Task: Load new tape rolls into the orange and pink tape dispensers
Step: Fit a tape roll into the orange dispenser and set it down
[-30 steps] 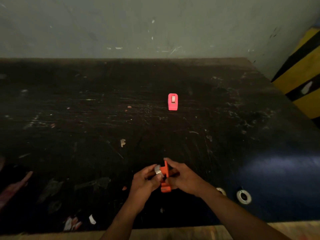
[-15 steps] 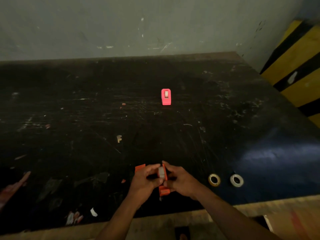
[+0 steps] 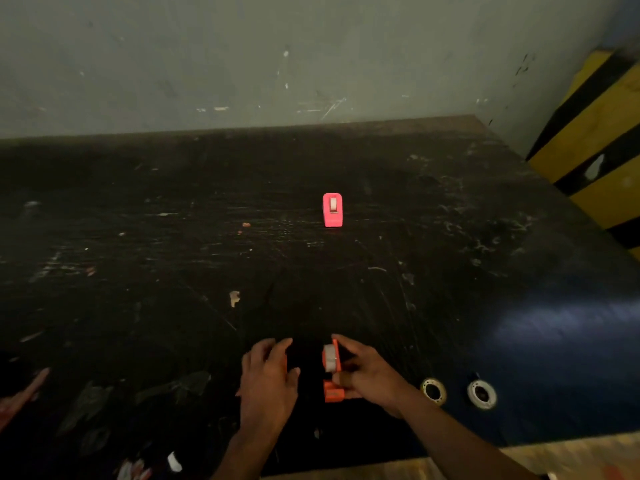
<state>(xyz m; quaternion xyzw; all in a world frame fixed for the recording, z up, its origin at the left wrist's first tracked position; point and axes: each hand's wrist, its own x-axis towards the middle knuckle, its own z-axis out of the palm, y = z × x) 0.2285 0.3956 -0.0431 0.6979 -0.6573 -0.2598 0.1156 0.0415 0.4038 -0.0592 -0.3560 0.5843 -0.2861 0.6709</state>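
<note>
My right hand [image 3: 367,372] grips the orange tape dispenser [image 3: 333,393] near the table's front edge, with a whitish tape roll [image 3: 330,357] sitting in its top. My left hand [image 3: 268,375] hovers just left of it with fingers spread, over a small orange piece [image 3: 285,365] that is mostly hidden beneath the hand. The pink tape dispenser [image 3: 332,209] stands upright farther back at mid-table, a pale roll showing in its slot. Two loose tape rolls lie flat to the right: a yellowish roll [image 3: 433,391] and a white roll [image 3: 481,394].
The black table [image 3: 173,271] is scratched and dotted with paper scraps [image 3: 234,298]. A grey wall [image 3: 277,57] backs it. A yellow-and-black striped post [image 3: 599,143] stands at the right. Torn scraps [image 3: 133,469] lie at the front left edge.
My left hand has let go of the orange dispenser and shifted left over the small orange piece. My right hand still holds the dispenser with the roll in it. The view shifted slightly.
</note>
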